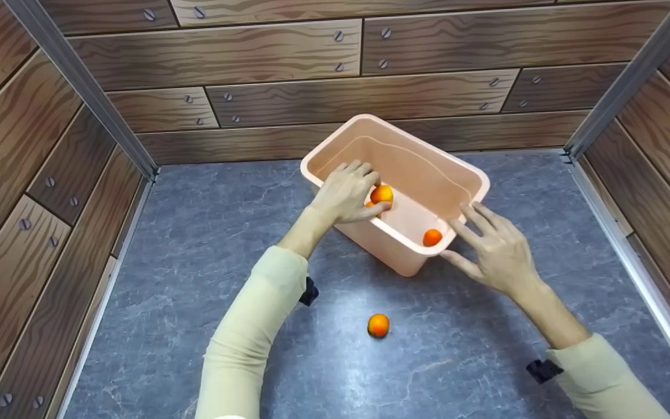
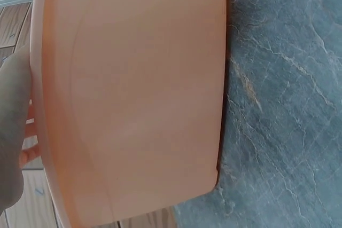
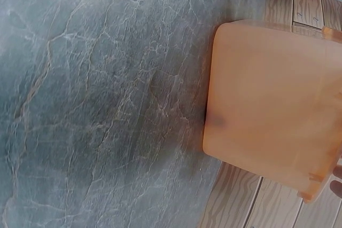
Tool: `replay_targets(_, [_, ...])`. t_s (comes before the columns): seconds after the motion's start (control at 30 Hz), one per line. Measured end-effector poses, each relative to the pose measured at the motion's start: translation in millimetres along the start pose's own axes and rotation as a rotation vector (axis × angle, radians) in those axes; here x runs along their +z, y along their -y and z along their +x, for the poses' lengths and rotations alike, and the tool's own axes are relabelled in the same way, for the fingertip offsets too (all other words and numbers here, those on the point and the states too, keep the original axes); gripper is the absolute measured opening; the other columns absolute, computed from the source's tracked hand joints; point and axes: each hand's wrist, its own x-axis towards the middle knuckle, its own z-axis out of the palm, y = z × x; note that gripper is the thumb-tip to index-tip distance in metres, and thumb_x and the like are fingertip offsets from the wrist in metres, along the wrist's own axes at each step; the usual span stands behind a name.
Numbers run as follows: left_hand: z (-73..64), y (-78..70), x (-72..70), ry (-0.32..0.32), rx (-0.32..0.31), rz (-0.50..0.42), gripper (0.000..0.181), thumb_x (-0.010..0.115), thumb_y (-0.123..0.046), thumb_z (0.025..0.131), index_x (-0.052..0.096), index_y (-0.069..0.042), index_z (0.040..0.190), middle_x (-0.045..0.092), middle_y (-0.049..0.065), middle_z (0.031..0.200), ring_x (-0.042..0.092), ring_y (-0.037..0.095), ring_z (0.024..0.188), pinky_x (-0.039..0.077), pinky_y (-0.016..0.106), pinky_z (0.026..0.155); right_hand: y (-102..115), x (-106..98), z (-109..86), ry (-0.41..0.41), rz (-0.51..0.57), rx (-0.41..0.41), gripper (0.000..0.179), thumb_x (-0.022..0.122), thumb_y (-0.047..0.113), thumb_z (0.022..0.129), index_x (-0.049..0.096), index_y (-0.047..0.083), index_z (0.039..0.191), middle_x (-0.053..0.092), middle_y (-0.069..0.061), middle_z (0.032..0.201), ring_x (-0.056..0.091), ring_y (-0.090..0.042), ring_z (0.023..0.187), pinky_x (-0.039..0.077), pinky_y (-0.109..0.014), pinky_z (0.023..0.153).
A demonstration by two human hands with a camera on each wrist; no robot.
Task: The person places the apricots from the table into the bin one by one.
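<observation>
A pale pink plastic bin (image 1: 405, 256) stands turned at an angle on the floor. My left hand (image 1: 346, 195) reaches over its near left rim, fingers bent down inside and thumb stretched out. Between thumb and forefinger shows a mandarin (image 1: 382, 193), with a second one (image 1: 370, 206) partly hidden beside it; I cannot tell whether the hand grips either. Another mandarin (image 1: 432, 237) lies in the bin's near right corner. At that corner my right hand (image 1: 501, 253) has spread fingers over the rim and its thumb outside. One mandarin (image 1: 378, 325) lies on the floor in front.
The floor (image 1: 195, 279) is dark grey and marble-patterned. Wood-patterned panels (image 1: 282, 55) rise behind it and on both sides, joined by grey metal strips (image 1: 79, 87). The bin's far left corner comes close to the back panel.
</observation>
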Motion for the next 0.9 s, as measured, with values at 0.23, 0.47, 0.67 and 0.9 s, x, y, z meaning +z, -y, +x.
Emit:
replay_targets(0.23, [-4.3, 0.8, -1.1, -0.040, 0.031, 0.009, 0.054, 0.058, -0.063, 0.099, 0.071, -0.013, 0.117, 0.070, 0.007, 0.116, 0.064, 0.029, 0.114, 0.053, 0.043, 0.099, -0.2, 0.3, -0.2, 0.010, 0.003, 0.005, 0.076, 0.043, 0.077, 0.099, 0.074, 0.016, 0.132, 0.070, -0.021, 0.138, 0.068, -0.044, 0.124, 0.057, -0.062, 0.093])
replay_targets(0.47, [-12.0, -5.0, -10.5, -0.058, 0.073, 0.028, 0.055, 0.059, -0.061, 0.099, 0.070, -0.013, 0.122, 0.070, 0.007, 0.118, 0.064, 0.028, 0.114, 0.053, 0.043, 0.097, 0.6, -0.7, -0.2, 0.037, 0.009, 0.016, 0.077, 0.041, 0.077, 0.100, 0.073, 0.016, 0.134, 0.069, -0.020, 0.141, 0.066, -0.044, 0.127, 0.057, -0.062, 0.094])
replay_targets(0.67, [-25.1, -16.3, -17.1, -0.074, 0.123, 0.041, 0.053, 0.059, -0.062, 0.099, 0.069, -0.015, 0.121, 0.069, 0.006, 0.120, 0.064, 0.027, 0.115, 0.054, 0.042, 0.093, 1.5, 0.8, -0.4, 0.012, 0.013, 0.011, 0.076, 0.042, 0.077, 0.100, 0.074, 0.016, 0.133, 0.070, -0.020, 0.139, 0.067, -0.044, 0.125, 0.058, -0.063, 0.092])
replay_targets(0.9, [-49.2, -30.4, -17.7, -0.131, 0.211, 0.101, 0.058, 0.057, -0.065, 0.098, 0.066, -0.016, 0.127, 0.067, 0.004, 0.123, 0.060, 0.026, 0.121, 0.048, 0.041, 0.111, 1.6, 0.4, 0.5, 0.000, 0.005, -0.003, 0.074, 0.044, 0.075, 0.100, 0.074, 0.015, 0.132, 0.071, -0.020, 0.137, 0.069, -0.044, 0.123, 0.058, -0.062, 0.090])
